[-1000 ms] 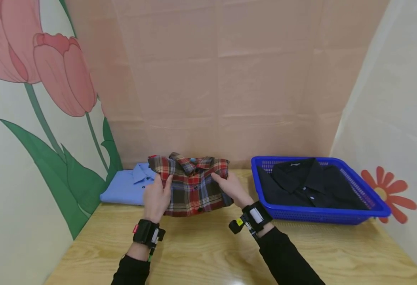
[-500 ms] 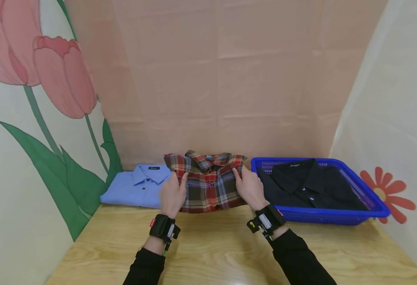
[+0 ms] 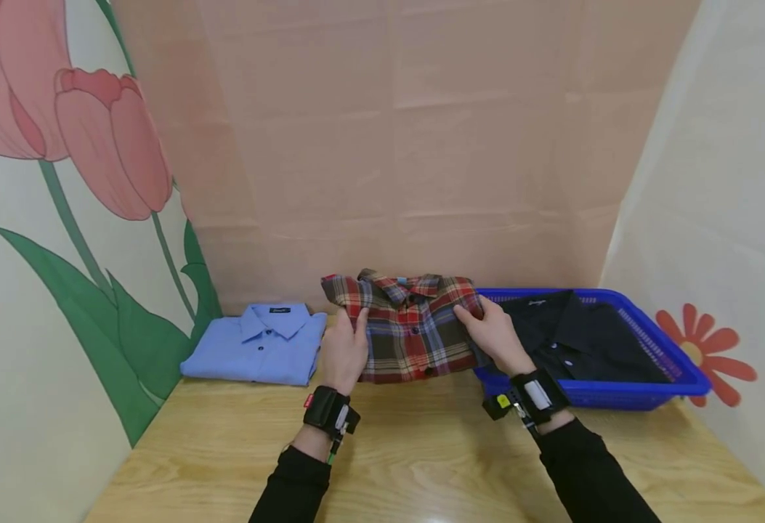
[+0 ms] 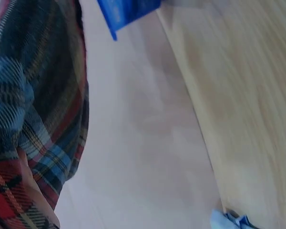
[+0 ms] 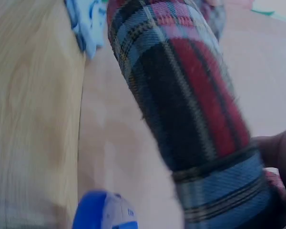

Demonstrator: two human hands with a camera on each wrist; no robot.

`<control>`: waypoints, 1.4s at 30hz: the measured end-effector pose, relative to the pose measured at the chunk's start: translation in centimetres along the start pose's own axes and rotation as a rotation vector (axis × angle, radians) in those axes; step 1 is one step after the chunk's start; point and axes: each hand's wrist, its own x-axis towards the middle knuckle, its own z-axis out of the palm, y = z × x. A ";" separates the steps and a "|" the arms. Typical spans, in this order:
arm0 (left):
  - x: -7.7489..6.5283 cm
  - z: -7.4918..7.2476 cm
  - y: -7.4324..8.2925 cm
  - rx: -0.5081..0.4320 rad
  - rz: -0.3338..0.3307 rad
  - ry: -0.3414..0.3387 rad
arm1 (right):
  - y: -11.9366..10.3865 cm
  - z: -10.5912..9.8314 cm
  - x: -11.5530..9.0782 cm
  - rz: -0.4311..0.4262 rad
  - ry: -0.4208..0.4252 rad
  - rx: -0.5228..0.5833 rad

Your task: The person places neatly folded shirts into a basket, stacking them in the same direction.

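A folded plaid shirt [image 3: 415, 334], red, brown and blue with its collar at the far side, hangs above the table between both hands. The left hand [image 3: 345, 350] grips its left edge, thumb on top. At the right edge the right hand [image 3: 496, 335] pinches it in the same way. In the left wrist view the plaid cloth [image 4: 43, 105] fills the left side. The right wrist view has the shirt's folded edge [image 5: 190, 95] running down to the fingers. Beneath the shirt's right part, the near left corner of the blue basket is partly hidden.
A folded light blue shirt [image 3: 258, 345] lies on the wooden table [image 3: 421, 450] at the left. To the right stands a blue plastic basket [image 3: 617, 396] holding a folded black shirt [image 3: 591, 341]. A pinkish-brown sheet [image 3: 382, 145] covers the wall behind.
Both hands have carried the plaid shirt to the right, away from the light blue shirt and partly over the basket's left side. The light blue shirt is now uncovered.
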 end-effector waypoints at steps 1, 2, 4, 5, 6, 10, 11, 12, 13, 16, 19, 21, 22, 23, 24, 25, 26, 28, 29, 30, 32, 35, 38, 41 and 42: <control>0.1 0.1 0.3 -0.014 -0.003 0.002 | 0.1 -0.1 0.0 -0.007 0.005 -0.021; 0.2 0.3 0.7 -0.025 -0.003 0.006 | 0.2 -0.2 0.0 -0.018 0.012 -0.043; 0.4 0.7 1.4 -0.032 0.011 0.012 | 0.5 -0.3 0.1 -0.033 0.034 -0.068; 0.4 0.9 1.7 -0.032 0.016 0.010 | 0.7 -0.3 0.1 -0.031 0.050 -0.070; 0.5 1.2 2.0 -0.035 0.024 0.008 | 0.8 -0.5 0.1 -0.019 0.062 -0.066; 0.3 2.3 3.1 -0.005 0.061 0.001 | 1.7 -1.5 -0.1 0.071 0.056 -0.001; 0.2 2.6 3.3 -0.003 0.069 -0.005 | 1.9 -1.9 -0.2 0.095 0.043 0.020; 0.1 2.8 3.6 -0.002 0.076 -0.008 | 2.1 -2.4 -0.3 0.107 0.028 0.035; 0.1 3.0 3.9 -0.013 0.079 -0.017 | 2.3 -2.8 -0.3 0.106 0.017 0.045; 0.0 3.4 5.0 -0.092 0.079 -0.083 | 2.9 -4.0 -0.4 0.070 -0.004 0.054; 0.1 3.7 6.2 -0.192 0.063 -0.170 | 3.6 -5.2 -0.4 0.025 -0.017 0.048; 0.2 3.9 7.0 -0.248 0.054 -0.217 | 4.0 -6.0 -0.4 0.015 -0.017 0.041; 0.2 4.0 7.4 -0.264 0.051 -0.233 | 4.1 -6.4 -0.4 0.011 -0.014 0.036; 0.3 4.1 7.7 -0.269 0.051 -0.243 | 4.3 -6.8 -0.4 0.008 -0.008 0.032; 0.3 4.2 8.0 -0.277 0.050 -0.258 | 4.4 -7.1 -0.4 0.006 0.002 0.022; 0.4 4.2 8.3 -0.279 0.054 -0.277 | 4.5 -7.4 -0.5 0.005 0.014 0.014; 0.4 4.3 8.6 -0.276 0.059 -0.297 | 4.5 -7.8 -0.5 0.004 0.028 0.005; 0.4 4.4 9.1 -0.267 0.064 -0.348 | 4.7 -8.4 -0.5 0.005 0.058 -0.018; 0.4 4.5 9.3 -0.275 0.064 -0.377 | 4.8 -8.7 -0.5 0.007 0.073 -0.030; 0.3 4.7 9.4 -0.286 0.063 -0.407 | 5.0 -9.1 -0.5 0.013 0.086 -0.045; 0.2 5.1 9.7 -0.299 0.062 -0.442 | 5.3 -9.8 -0.5 0.024 0.112 -0.071; -0.1 5.9 10.1 -0.327 0.060 -0.471 | 6.0 -10.8 -0.6 0.040 0.134 -0.098; -0.3 6.8 10.9 -0.322 0.075 -0.482 | 6.7 -11.8 -0.8 0.047 0.158 -0.114; -0.5 7.6 11.9 -0.287 0.107 -0.491 | 7.4 -12.9 -0.7 0.050 0.182 -0.130; -0.6 7.9 12.2 -0.263 0.122 -0.485 | 7.7 -13.2 -0.7 0.051 0.188 -0.136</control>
